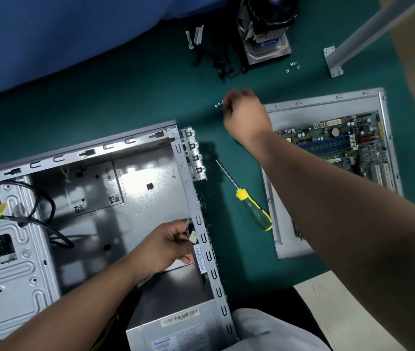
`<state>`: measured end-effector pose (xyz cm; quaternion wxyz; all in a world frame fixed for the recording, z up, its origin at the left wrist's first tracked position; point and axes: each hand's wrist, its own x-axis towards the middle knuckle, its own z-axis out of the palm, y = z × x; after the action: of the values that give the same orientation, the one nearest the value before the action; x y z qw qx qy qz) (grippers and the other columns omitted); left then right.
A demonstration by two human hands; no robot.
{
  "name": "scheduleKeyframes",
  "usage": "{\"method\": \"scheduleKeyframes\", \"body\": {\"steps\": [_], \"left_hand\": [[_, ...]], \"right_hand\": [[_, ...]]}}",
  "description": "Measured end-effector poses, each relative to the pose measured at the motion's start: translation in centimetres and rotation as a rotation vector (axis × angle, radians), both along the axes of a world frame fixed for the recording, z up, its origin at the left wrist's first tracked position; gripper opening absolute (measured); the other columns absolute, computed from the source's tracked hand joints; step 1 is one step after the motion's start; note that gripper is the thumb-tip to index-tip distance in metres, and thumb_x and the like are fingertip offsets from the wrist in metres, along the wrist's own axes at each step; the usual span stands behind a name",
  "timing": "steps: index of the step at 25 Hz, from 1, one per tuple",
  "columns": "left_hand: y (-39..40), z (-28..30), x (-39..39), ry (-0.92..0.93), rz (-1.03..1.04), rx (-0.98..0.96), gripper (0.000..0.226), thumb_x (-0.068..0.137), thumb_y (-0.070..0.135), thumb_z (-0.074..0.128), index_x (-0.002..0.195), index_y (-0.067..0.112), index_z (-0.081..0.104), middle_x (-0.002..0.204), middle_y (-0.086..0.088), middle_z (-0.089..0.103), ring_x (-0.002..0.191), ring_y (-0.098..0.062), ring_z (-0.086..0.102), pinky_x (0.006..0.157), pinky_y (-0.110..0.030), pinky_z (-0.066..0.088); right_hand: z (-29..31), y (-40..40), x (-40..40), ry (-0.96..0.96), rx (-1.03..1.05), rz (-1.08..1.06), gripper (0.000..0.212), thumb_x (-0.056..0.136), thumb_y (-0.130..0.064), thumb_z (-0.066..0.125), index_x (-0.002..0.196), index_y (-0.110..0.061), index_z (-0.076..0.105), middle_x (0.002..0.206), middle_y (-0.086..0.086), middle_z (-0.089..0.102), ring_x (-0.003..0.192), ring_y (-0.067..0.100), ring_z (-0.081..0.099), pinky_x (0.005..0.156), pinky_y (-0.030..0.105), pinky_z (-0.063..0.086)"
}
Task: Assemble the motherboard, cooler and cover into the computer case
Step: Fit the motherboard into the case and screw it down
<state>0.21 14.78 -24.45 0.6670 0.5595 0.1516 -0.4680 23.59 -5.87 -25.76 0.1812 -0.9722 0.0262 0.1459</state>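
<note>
Two hands: left hand (168,245) pinching a thin flat plate (188,230) inside the ribbed steel case (24,262), right hand (245,114) curled over small shiny screws (218,104).

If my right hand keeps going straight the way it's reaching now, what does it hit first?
The right hand reaches up and left across the green mat. First in line is the small cluster of silver screws at its fingertips, apparently already touched. Beyond them the mat looks free, though depth is unclear.

The case (95,198) sat on the left of the mat (125,102), the screwdriver (247,198) just right of it — then the cover (277,115) with the motherboard (348,140) lying on it. Cooler (264,29) and loose screws (293,67) were further back.
</note>
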Motion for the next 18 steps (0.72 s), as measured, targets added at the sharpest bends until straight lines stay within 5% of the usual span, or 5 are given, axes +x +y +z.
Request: {"method": "scheduleKeyframes", "body": {"steps": [4,9,13,18], "left_hand": [[-0.1,0.1,0.0,0.0,0.004,0.022,0.031,0.069,-0.001,0.074,0.082,0.027,0.081,0.087,-0.013,0.074,0.09,-0.038,0.065,0.09,-0.072,0.049],[0.1,0.3,0.1,0.015,-0.029,0.049,0.045,0.082,-0.021,0.069,0.082,0.023,0.081,0.089,-0.018,0.073,0.091,-0.041,0.066,0.09,-0.072,0.049],[0.1,0.7,0.2,0.003,-0.041,0.09,0.032,0.086,-0.022,0.064,0.088,0.009,0.074,0.088,-0.019,0.074,0.091,-0.04,0.067,0.092,-0.072,0.049],[-0.1,1.5,0.3,0.004,-0.06,0.113,0.016,0.091,-0.02,0.06,0.098,-0.007,0.067,0.097,-0.033,0.072,0.09,-0.044,0.067,0.089,-0.075,0.048]], "right_hand": [[-0.3,-0.1,-0.3,-0.033,-0.143,0.147,0.027,0.094,-0.013,0.049,0.116,0.0,0.058,0.12,0.023,0.056,0.099,0.045,0.062,0.077,0.043,0.045],[0.0,-1.0,-0.9,0.02,-0.213,0.197,0.029,0.09,-0.008,0.051,0.115,0.004,0.055,0.118,0.025,0.056,0.098,0.045,0.062,0.078,0.045,0.044],[0.6,-1.5,-2.6,0.061,-0.229,0.206,0.029,0.085,-0.002,0.05,0.114,0.003,0.055,0.117,0.025,0.056,0.097,0.042,0.062,0.074,0.039,0.04],[2.5,-2.7,-7.3,0.074,0.307,-0.151,0.011,0.089,-0.013,0.058,0.096,-0.004,0.06,0.081,0.013,0.071,0.077,0.032,0.07,0.072,0.042,0.057]]}}
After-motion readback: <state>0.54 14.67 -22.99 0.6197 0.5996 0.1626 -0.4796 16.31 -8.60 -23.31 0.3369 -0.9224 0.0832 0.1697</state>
